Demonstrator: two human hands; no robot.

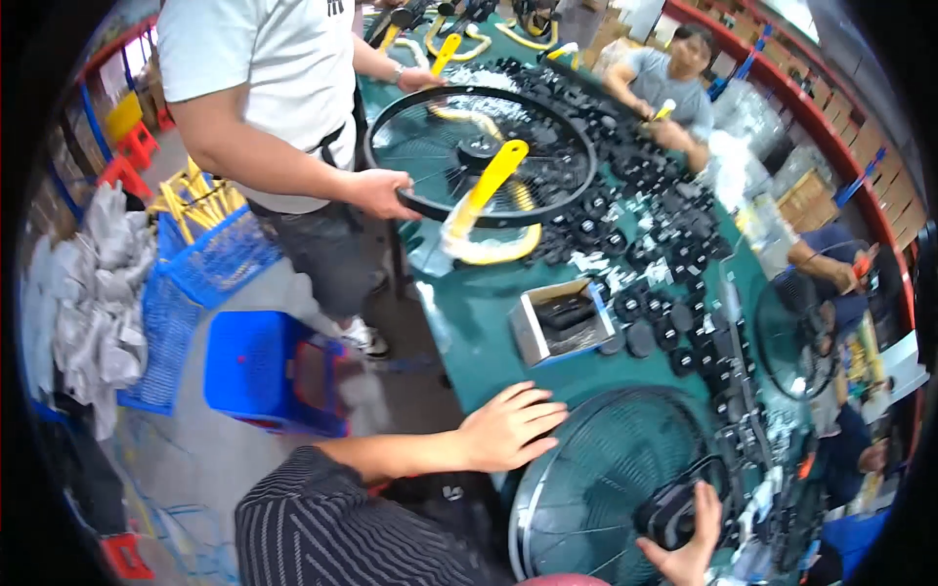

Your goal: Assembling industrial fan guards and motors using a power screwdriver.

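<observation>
My left hand [510,428] has its fingers stretched out and apart, close to the upper left rim of a round black fan grille [586,469]. Whether the fingertips touch the rim I cannot tell. At the grille's lower right, my right hand [692,539] has thumb and fingers around a black rounded fan part, like a motor housing [669,512], over the grille's wires. Just beyond the grille stands an open cardboard box [564,322] with dark parts inside.
Many small black parts [635,230] cover the green table [459,332]. Across from it a standing person [264,107] holds another fan grille [489,217] near a yellow-handled tool [489,190]. Other people sit along the far side. Blue crates [256,366] stand on the floor at left.
</observation>
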